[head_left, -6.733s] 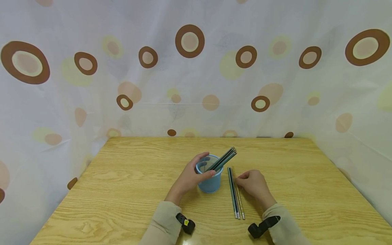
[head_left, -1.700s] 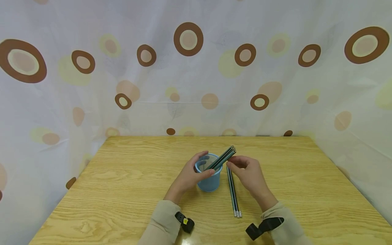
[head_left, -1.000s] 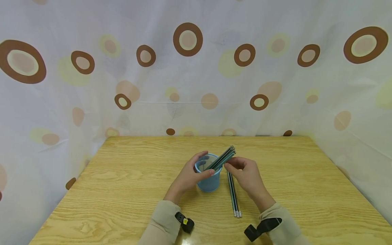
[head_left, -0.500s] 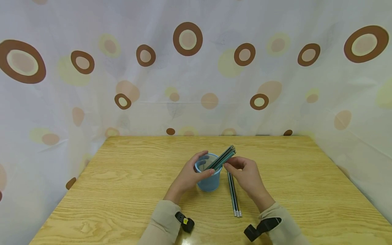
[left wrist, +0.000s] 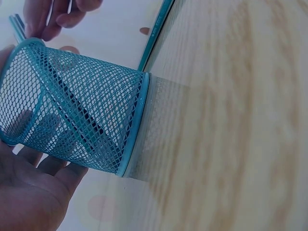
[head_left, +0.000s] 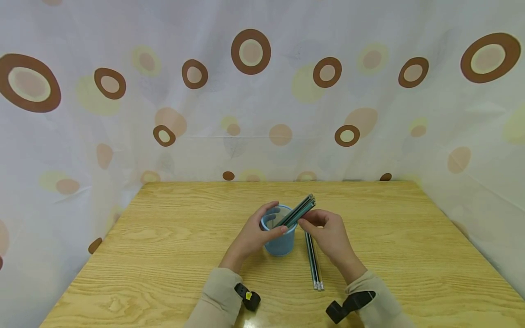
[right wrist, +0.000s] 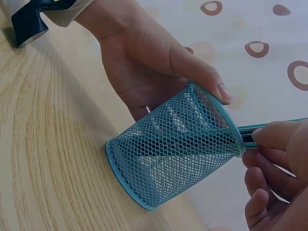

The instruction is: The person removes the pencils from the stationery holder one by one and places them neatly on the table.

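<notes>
A light-blue mesh pencil cup (head_left: pixel 280 246) stands on the wooden table, and my left hand (head_left: pixel 253 237) grips it round the rim, thumb in front. Several dark green and black pencils (head_left: pixel 297 212) lean to the right inside it, seen through the mesh in both wrist views. My right hand (head_left: pixel 330 232) is at the cup's right rim; in the right wrist view its thumb and forefinger pinch the pencils just outside the rim (right wrist: pixel 236 130). Some of its fingertips are hidden in the head view. Below that hand, a few loose pencils (head_left: pixel 313 269) lie side by side on the table.
The wood-grain table (head_left: pixel 184 255) reaches back to a patterned curtain (head_left: pixel 262 105), which also hangs at both sides. Black wrist cameras (head_left: pixel 250 298) are strapped over both beige sleeves (head_left: pixel 219 291).
My right hand has left the gold-coloured pencil on the table and moved up and left to the pencils at the cup's rim. The loose pencils now lie closer together. My left hand keeps its hold.
</notes>
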`<state>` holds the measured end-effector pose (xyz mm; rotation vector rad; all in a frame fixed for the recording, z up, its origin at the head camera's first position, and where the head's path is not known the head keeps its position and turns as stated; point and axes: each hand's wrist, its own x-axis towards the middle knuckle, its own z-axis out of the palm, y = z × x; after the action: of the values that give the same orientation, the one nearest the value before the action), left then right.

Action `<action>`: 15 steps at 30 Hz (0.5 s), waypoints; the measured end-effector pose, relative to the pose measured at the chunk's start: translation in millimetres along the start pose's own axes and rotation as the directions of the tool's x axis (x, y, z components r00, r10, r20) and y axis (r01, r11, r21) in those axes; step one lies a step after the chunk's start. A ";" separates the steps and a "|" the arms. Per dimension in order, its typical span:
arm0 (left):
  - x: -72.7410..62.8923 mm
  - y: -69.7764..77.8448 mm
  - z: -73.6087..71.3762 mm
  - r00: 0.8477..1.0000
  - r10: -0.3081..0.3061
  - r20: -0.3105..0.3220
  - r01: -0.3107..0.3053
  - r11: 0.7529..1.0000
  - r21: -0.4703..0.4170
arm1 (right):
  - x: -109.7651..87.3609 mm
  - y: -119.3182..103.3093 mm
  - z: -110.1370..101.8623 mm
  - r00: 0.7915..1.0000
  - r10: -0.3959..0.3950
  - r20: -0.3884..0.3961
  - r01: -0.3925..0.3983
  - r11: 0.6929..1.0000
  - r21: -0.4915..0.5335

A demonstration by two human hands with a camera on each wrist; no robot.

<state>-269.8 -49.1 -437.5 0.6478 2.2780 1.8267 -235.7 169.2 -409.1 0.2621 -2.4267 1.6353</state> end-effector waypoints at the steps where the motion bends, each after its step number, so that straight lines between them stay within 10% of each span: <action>1: 0.0 0.3 0.0 1.000 0.001 0.000 -0.001 1.000 0.000 | -0.1 -0.3 0.2 1.000 0.000 -0.001 0.000 1.000 0.000; 15: -0.7 1.2 -0.3 1.000 0.003 0.001 -0.003 1.000 0.007 | -1.3 -3.8 0.2 0.999 -0.035 -0.036 0.035 0.999 0.001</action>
<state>-269.0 -49.5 -436.4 0.6533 2.2854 1.8202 -233.5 167.7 -406.1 0.2713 -2.3808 1.6138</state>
